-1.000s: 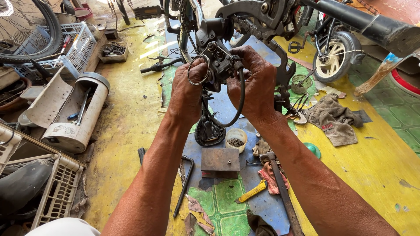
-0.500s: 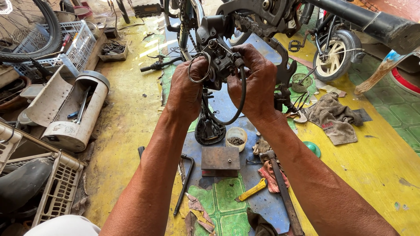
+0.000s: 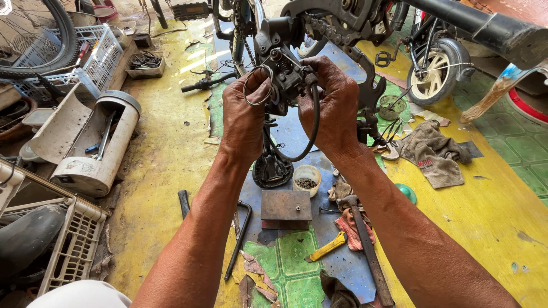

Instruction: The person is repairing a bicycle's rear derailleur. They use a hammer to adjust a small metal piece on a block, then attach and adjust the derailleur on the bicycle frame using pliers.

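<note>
Left hand: my fingers pinch the thin wire loop beside the rear derailleur.
Right hand: closed around the derailleur body, where the black cable housing enters.
Technique: I steady the body, keep the wire taut, avoid kinks.

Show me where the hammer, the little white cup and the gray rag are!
hammer [image 3: 365,245]: head view, middle of its long handle.
little white cup [image 3: 306,173]: head view, its rim.
gray rag [image 3: 436,154]: head view, middle of the crumpled cloth.
</note>
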